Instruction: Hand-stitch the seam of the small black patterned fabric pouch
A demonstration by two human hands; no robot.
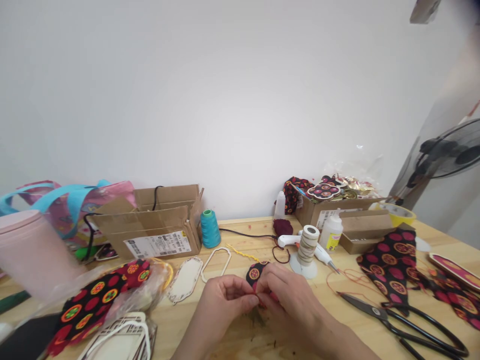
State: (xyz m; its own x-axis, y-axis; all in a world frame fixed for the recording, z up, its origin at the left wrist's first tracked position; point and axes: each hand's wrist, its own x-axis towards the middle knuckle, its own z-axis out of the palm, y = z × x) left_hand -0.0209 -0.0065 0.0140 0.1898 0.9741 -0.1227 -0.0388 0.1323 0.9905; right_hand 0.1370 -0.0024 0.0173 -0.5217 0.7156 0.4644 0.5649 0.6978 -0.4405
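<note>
Left hand (231, 301) and right hand (290, 290), thumbs and fingertips drawn tightly together, pinch a black, medallion-printed fabric piece (255, 271) over the wooden table (240, 342); a teal thread cone (210, 231) stands beyond, black-handled scissors (378, 313) lie at right.

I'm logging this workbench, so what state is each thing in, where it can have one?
Left hand: fingertips pinched together at the patterned piece
Right hand: fingers closed on the patterned piece
Scissors: lying down, blades seemingly closed
Left cardboard box: open
Right cardboard box: open, heaped above its rim
Glue bottle: upright
Teal thread cone: upright, thread wound on
Glue gun: lying down
Fan: running or not, cannot tell
</note>
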